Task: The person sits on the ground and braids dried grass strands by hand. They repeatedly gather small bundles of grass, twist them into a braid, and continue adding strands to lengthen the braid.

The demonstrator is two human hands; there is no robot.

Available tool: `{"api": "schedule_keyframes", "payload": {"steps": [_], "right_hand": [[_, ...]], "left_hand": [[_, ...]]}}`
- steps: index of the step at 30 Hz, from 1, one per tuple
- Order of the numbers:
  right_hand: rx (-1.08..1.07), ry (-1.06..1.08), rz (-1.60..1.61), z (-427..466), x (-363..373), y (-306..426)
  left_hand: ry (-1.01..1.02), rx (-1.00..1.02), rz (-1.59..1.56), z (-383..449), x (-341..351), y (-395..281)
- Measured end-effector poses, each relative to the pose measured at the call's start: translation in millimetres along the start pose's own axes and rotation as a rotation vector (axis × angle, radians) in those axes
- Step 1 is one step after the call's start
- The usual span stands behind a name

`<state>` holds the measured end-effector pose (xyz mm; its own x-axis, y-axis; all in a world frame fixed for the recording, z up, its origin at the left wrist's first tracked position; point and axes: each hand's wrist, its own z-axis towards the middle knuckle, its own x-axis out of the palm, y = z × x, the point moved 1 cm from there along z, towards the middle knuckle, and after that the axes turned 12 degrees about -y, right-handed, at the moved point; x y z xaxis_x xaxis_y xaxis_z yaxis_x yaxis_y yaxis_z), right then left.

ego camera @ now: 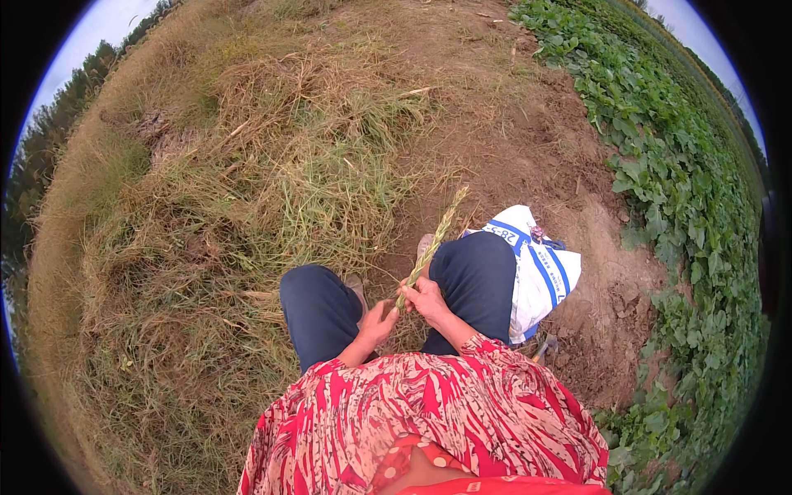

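Note:
A long braid of pale green grass or straw stalks (438, 238) runs up and to the right from between my hands, over the gap between my knees. My right hand (426, 298) pinches the braid near its lower part. Just below and to the left, my left hand (377, 324) has its thumb and fingers closed at the braid's lower end. A thin loose stalk sticks out to the left by my right hand.
A white woven sack with blue stripes and writing (541, 278) lies beside my right knee. Behind it on the soil is a small tool, partly hidden (544, 348). Cut grass (334, 185) covers the ground ahead and left. Leafy green crops (687, 204) grow along the right.

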<state>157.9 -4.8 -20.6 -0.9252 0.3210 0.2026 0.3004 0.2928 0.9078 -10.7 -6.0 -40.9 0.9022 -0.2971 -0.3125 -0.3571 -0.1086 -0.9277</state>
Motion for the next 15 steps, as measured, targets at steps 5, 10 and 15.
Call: {"api": "schedule_keyframes", "payload": {"steps": [5, 10, 15], "right_hand": [[0.061, -0.044, -0.189, -8, 1, 4], [0.075, -0.036, -0.325, -5, 2, 2], [-0.118, 0.069, -0.677, -15, 7, 9]], "left_hand": [[-0.236, 0.007, -0.011, -5, -10, -7], [-0.276, 0.184, 0.162, -1, -23, -32], [-0.404, 0.825, 0.648, -4, -53, -118]]}}
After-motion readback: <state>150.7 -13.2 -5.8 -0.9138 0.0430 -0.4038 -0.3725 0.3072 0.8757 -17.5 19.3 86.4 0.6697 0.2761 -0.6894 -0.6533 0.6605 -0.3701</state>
